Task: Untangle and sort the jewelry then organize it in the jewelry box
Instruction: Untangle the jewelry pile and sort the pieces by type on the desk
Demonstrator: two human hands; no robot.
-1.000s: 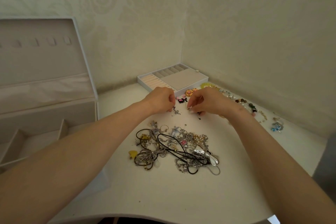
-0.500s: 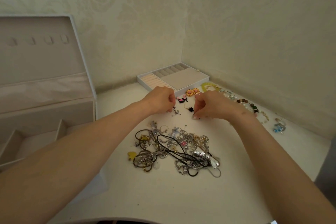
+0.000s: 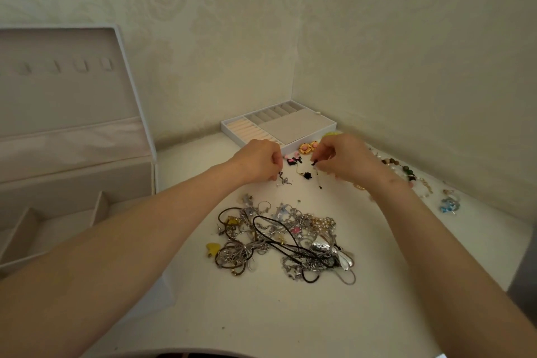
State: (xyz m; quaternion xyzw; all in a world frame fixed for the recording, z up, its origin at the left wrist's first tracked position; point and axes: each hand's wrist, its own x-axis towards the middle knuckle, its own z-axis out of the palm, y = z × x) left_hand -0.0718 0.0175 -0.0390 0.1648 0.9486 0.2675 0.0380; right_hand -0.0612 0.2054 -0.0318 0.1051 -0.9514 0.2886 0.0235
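Note:
A tangled pile of chains, cords and pendants [image 3: 279, 238] lies mid-table. Beyond it my left hand [image 3: 258, 161] has its fingers curled over a small silver snake-shaped piece [image 3: 284, 180] on the table; whether it pinches the piece is unclear. My right hand [image 3: 343, 158] pinches a small black earring [image 3: 314, 163] just above the table. A matching black earring [image 3: 307, 175] lies between the hands. The open jewelry box [image 3: 72, 171] stands at the left, its lid up. A white insert tray [image 3: 279, 126] with ring rolls sits in the corner.
Sorted pieces lie near the tray: a black and pink pair [image 3: 294, 160] and orange round earrings [image 3: 308, 147]. A beaded necklace [image 3: 402, 170] and a blue piece [image 3: 449, 204] line the right wall. The table's front edge curves near me.
My right hand has lifted slightly, now pinching a black earring above the table; a second black earring shows between the hands. My left hand has stayed by the silver snake piece.

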